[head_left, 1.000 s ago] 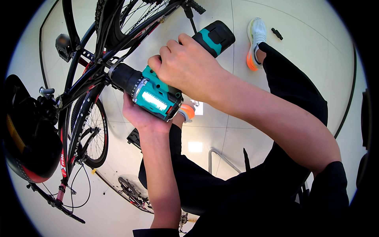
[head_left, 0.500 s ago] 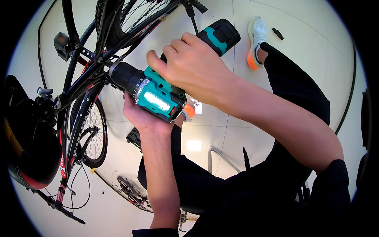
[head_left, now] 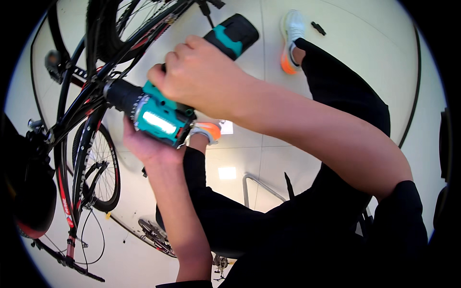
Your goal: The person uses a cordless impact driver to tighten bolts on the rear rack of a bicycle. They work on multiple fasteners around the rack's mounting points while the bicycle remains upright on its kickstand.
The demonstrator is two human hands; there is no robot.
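A teal and black cordless drill (head_left: pixel 156 121) lies tilted across both my hands, its chuck pointing left at the frame of a black and red bicycle (head_left: pixel 87 150). My right hand (head_left: pixel 198 74) is wrapped round the drill's handle, with the black and teal battery (head_left: pixel 235 36) sticking out beyond it. From below, my left hand (head_left: pixel 150 149) cups the drill body, its fingers partly hidden behind it. The chuck overlaps the dark frame tubes; whether a bit touches them cannot be made out.
A black helmet-like shape (head_left: pixel 31 197) fills the left edge. On the tiled floor, a small black part (head_left: pixel 318 28) lies beside my white and orange shoe (head_left: pixel 293 41). A bent metal tube (head_left: pixel 261 181) stands near my legs. Another bicycle wheel (head_left: pixel 154 235) shows at the bottom.
The whole view has shifted, so most things sit farther left. Both hands and the drill have moved slightly left, closer to the bicycle frame. My grip looks the same.
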